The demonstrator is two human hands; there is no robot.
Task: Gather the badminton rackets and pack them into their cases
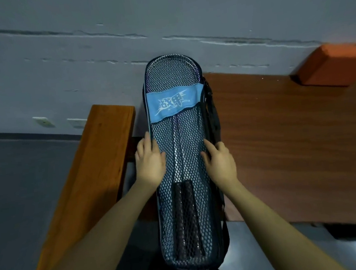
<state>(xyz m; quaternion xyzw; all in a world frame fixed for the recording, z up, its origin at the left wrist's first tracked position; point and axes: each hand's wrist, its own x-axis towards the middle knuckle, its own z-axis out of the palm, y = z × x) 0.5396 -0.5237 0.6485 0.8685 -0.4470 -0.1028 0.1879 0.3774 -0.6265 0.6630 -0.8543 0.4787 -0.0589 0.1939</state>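
Mesh case [182,156] with two rackets [185,216] inside, upright at the desk [280,136] edge, bare desk to its right, left hand [150,161] and right hand [219,162] flat, fingers spread (gripping nothing), pressing the case's sides

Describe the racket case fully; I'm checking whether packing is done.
The racket case is a long dark mesh sleeve with a light blue printed fabric band and a black strap along its right edge. It stands upright. Rackets show inside, heads up, two black grips low. The left hand and right hand press its sides.
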